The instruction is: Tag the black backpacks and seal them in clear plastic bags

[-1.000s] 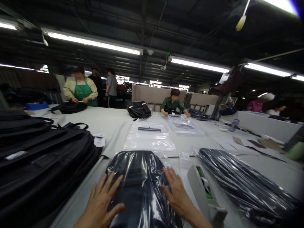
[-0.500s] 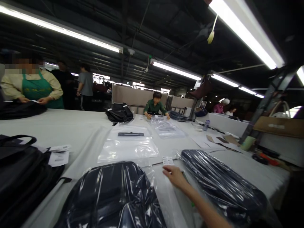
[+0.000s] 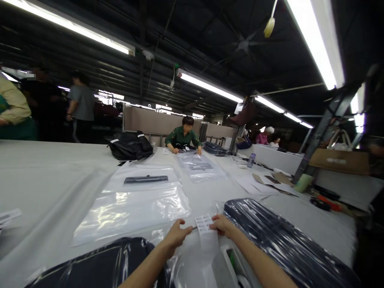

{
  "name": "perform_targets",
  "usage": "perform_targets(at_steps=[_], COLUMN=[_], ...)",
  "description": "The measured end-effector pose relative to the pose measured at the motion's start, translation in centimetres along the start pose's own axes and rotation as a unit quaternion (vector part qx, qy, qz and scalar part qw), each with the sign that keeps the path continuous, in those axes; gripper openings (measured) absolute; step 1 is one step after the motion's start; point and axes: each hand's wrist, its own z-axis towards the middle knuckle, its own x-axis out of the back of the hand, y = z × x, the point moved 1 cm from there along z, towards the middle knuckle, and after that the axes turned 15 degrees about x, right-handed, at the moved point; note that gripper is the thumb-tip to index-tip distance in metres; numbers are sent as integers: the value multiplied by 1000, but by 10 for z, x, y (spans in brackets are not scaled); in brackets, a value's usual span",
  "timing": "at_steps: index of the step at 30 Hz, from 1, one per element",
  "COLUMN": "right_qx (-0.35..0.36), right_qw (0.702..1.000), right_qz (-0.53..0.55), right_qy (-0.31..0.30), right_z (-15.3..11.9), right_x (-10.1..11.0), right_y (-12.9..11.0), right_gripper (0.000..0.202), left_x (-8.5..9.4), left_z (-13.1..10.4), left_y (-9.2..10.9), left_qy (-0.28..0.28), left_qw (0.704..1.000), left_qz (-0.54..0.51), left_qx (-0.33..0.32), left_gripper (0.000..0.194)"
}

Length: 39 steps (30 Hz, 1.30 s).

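Observation:
A strip of white printed labels [image 3: 204, 223] stands up over the table in the middle. My right hand [image 3: 223, 225] pinches its right edge. My left hand [image 3: 177, 236] is just left of the strip, thumb and forefinger apart, with nothing visible between them. Below the strip, a grey open-topped holder [image 3: 223, 268] has something green inside. Dark bags in clear plastic lie on both sides: one wrapped bag [image 3: 99, 264] by my left forearm, another wrapped bag [image 3: 279, 236] beyond my right forearm.
Flat clear plastic bags [image 3: 135, 208] lie ahead on the white table [image 3: 60, 168]. A co-worker in green [image 3: 184, 138] handles plastic at the far edge. A black bag [image 3: 130, 146], a bottle [image 3: 251, 161] and papers [image 3: 255, 186] are also on the table.
My left hand has come into view beside the label strip. My right hand now grips the strip. The view has turned right, and the black bags at left have mostly left the picture.

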Motion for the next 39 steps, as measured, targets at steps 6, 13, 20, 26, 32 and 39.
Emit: perform_targets(at_steps=[6,13,20,26,32,39], right_qx=[35,105,164,184,203,228], right_qw=[993,980,982,982,979,973], right_qz=[107,135,79,41,0,-31], right_qy=[-46,-105,-56,-18,-32,-12], right_z=[-6,-25,-23,-27,-23,-20], right_x=[16,19,25,28,28,31], right_y=[1,-7,3,10,19,28], right_gripper=[40,47,33,28,23,20], left_x=[-62,-77,-73,-75,-82,-82], left_z=[42,64,67,69,68,66], left_y=[-5,-9,-14,-19,-23,-10], left_qy=[-107,-58,-66,2,45,-21], left_qw=[990,987,982,983,975,975], left_qz=[-65,-89,-67,-20,-2,16], left_qx=[-59,-122,-163,-182,-216,-221], left_gripper=[52,44,67,35,12,51])
